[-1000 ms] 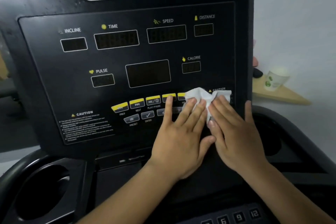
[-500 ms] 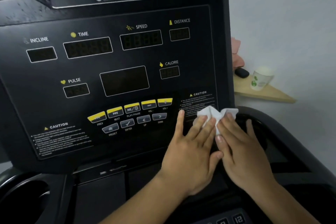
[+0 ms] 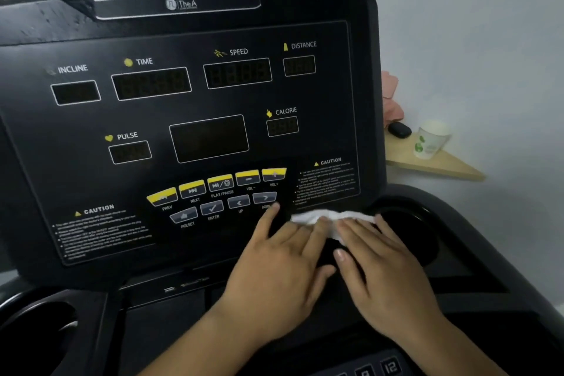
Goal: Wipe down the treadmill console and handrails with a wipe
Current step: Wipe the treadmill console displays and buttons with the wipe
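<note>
Starting at the bottom edge, right of centre: number keys (image 3: 390,366) on a lower panel, two partly readable, one marked 12. Just beyond, two bare forearms (image 3: 195,354) rising from the bottom of the frame. Left hand (image 3: 274,278) and right hand (image 3: 387,284) side by side, both laid flat with fingers straight and slightly fanned, nothing pinched or gripped. Pressing down on one crumpled white wipe (image 3: 331,218) with the fingertips (image 3: 322,223), left hand on its left part, right hand on its right part. Left index finger off the wipe, lying bare on the panel just below the DOWN key (image 3: 265,198).

Wipe low on the right of the treadmill console (image 3: 323,137), directly beneath the right caution label (image 3: 328,180), beside the rim of the right cup holder (image 3: 406,223). Left cup holder (image 3: 36,330) in the lower left corner of the frame, making two. Higher on the console: five yellow keys (image 3: 219,181) in an arc, four grey keys (image 3: 212,207) under them, a left caution label (image 3: 100,229) making two, and seven dark display windows (image 3: 209,137), six of them captioned.

Farthest, at the right of the frame: one wooden shelf (image 3: 442,166) against a pale wall (image 3: 488,40), carrying one paper cup (image 3: 430,140), one small dark object (image 3: 399,130) and something pink (image 3: 392,101), partly hidden behind the console.
</note>
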A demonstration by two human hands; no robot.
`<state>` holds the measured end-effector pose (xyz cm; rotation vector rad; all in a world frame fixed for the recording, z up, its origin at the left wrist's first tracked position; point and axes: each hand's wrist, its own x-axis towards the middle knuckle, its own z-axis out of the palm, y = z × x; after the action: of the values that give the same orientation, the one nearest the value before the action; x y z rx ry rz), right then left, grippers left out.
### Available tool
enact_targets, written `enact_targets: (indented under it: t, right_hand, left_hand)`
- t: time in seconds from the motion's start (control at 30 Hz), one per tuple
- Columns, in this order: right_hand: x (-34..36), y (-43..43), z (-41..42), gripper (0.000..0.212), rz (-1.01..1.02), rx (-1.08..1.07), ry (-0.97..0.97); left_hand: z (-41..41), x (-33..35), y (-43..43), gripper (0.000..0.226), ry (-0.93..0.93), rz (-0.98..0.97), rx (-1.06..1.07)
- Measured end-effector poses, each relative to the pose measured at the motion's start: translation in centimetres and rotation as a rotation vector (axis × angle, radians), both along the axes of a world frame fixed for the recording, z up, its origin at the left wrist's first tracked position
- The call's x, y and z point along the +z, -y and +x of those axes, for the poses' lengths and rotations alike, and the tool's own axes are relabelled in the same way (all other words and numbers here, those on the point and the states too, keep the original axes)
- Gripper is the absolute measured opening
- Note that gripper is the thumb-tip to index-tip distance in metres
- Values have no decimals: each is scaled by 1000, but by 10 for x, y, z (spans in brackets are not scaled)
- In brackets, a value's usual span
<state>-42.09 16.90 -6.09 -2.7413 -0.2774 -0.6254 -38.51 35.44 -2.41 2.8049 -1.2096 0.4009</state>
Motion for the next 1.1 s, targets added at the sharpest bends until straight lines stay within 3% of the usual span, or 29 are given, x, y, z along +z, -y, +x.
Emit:
enact_targets:
  t: [0.27, 0.53, 0.63, 0.93, 1.1]
  right_hand:
    - [15, -67, 9, 34, -38, 189, -1]
    - [14, -146, 4, 42, -80, 334, -49]
    - [13, -171, 6, 40, -40, 366, -42]
    - [17, -218, 7, 38, 32, 446, -26]
    - [29, -230, 22, 27, 203, 482, -77]
  left_hand:
    - [-10, -5, -55, 33, 28, -81, 197]
    - [-24, -13, -137, 23, 139, -178, 374]
    - [-25, -14, -163, 15, 154, -197, 384]
    - [-33, -16, -203, 18, 174, -245, 416]
    - [-37, -3, -225, 12, 239, -251, 438]
